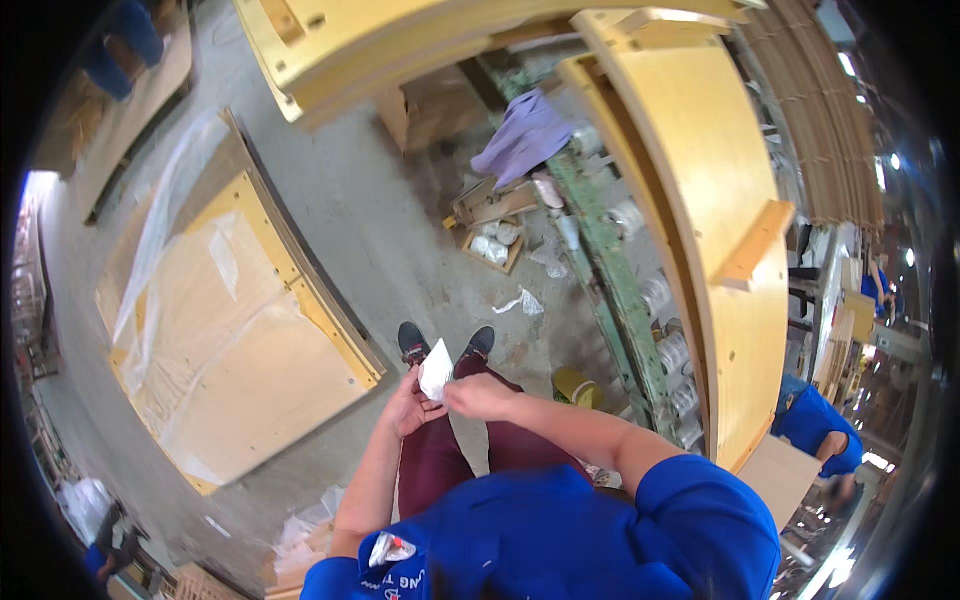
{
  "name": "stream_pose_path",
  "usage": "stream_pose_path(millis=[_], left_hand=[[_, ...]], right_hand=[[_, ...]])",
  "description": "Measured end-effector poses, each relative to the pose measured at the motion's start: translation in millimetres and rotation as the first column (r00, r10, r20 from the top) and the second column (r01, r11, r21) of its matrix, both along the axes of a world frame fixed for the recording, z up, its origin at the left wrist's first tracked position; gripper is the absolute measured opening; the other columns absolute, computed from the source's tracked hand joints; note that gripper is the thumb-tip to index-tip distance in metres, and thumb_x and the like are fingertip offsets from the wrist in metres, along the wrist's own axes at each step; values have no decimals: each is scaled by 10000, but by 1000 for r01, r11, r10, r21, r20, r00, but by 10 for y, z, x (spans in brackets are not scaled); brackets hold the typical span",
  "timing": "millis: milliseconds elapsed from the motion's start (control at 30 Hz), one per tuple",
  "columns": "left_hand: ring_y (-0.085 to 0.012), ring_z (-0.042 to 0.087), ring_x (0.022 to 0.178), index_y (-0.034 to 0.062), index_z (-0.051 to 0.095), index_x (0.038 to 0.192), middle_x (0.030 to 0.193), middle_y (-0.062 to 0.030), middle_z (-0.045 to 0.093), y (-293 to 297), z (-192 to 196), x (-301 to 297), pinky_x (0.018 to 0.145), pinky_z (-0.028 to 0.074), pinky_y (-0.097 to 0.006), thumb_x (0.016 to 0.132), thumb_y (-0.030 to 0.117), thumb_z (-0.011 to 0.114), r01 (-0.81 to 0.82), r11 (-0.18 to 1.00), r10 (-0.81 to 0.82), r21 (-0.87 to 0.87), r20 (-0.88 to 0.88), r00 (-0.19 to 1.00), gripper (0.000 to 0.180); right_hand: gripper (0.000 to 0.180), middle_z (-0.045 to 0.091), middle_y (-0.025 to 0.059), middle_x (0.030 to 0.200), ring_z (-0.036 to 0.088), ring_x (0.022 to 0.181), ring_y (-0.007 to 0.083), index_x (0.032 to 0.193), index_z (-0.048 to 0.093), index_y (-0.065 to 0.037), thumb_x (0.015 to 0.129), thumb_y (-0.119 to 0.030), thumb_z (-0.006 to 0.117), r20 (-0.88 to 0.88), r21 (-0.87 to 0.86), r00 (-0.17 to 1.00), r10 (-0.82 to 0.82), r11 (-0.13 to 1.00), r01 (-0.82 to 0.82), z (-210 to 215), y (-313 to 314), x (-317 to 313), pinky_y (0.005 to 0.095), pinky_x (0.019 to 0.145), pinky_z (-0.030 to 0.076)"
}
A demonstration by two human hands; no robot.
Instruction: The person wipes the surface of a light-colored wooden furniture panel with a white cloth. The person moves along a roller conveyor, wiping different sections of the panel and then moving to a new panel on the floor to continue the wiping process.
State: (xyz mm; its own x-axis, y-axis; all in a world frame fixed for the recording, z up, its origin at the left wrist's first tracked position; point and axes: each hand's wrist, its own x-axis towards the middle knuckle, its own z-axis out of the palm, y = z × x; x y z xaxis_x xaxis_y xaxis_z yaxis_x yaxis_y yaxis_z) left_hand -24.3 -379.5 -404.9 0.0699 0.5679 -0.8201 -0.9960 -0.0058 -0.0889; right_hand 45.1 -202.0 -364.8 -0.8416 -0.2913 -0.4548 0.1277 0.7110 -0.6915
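Between my two hands, in front of my thighs, is a small white packet (436,372), pointed at its top and crumpled lower down. It looks like paper or thin plastic; I cannot tell which. My left hand (407,404) is closed on its lower left side, with fingers beneath it. The fingers of my right hand (481,397) are curled together at its right edge and appear to pinch it. Anything inside the packet is hidden.
To the left lies a stack of wooden panels (260,370) under clear film. A green metal frame (610,290) with rollers bears long wooden panels (715,170) on the right. A purple cloth (525,137) hangs over it. Beneath are small boxes (490,245). A person (822,430) stands far right.
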Motion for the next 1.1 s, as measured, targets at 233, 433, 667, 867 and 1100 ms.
stream_pose_path(millis=[233,433,667,867,1100], left_hand=[[-212,612,920,61,544,1126,1022,-90,630,164,801,-355,798,502,-346,862,435,559,18,993,2,113,-175,985,458],[-230,615,922,44,498,1196,1059,-107,615,687,1362,-782,786,512,-355,871,495,512,159,976,-54,152,-533,845,557],[-234,634,838,68,516,1141,954,-94,628,1088,1696,-710,633,562,-429,892,561,390,432,690,-347,581,-257,902,566],[-223,637,806,112,489,1176,977,-71,620,1612,1973,-27,577,543,-366,886,602,305,658,740,-502,140,-536,679,599],[-141,565,955,56,463,1200,1071,-56,571,1738,1827,325,786,473,-293,856,340,613,889,453,-567,68,-747,346,471]], right_hand=[[171,591,146,614,589,554,325,658,549,-33,742,-182,554,-346,14,934,84,996,-85,1236,-335,-306,439,506,473],[221,601,125,695,593,630,319,758,561,-62,822,-273,540,-262,-167,850,-457,889,427,1798,81,-288,423,571,455],[372,544,133,891,523,886,304,907,524,-2,817,-358,583,-735,-320,270,-621,670,669,1896,441,11,420,766,419],[352,592,210,816,560,823,378,794,530,-3,861,-347,502,-385,-138,370,-846,449,883,1755,711,468,464,702,439],[314,591,183,683,579,667,370,716,557,-41,892,-291,489,-429,-55,233,-873,283,957,1577,564,1037,452,586,450]])
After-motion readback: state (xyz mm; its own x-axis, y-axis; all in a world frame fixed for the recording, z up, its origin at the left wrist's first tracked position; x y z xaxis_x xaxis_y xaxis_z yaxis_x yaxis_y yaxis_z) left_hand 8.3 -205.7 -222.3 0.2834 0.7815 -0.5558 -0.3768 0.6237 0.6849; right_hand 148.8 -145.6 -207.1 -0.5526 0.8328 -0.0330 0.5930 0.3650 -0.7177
